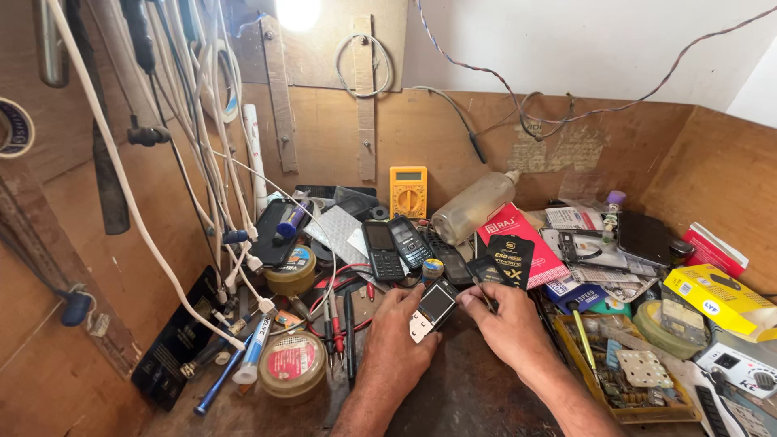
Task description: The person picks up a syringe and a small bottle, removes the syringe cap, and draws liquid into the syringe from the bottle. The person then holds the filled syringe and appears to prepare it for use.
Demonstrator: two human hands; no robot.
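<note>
1. A red packet (518, 243) and a black pouch (508, 260) lie just beyond my hands; a yellow box (719, 298) sits far right, and a round tin (291, 364) near left.
2. White cables (202, 162) hang at the left, two dark phones (395, 247) lie farther back, and a yellow meter (408, 191) leans on the wall.
3. My left hand (398, 344) grips the small phone (431, 311) at the counter's (453, 396) middle. My right hand (506, 324) pinches a thin tool at its top edge. The phone's long axis tilts from near left to far right.

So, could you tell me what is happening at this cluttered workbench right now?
A person holds a small silver keypad phone over the dark wooden bench. The left hand grips its lower end, while the right hand pinches a thin metal tool beside its upper edge. Two black keypad phones, a yellow multimeter and round solder-paste tins lie around.
</note>
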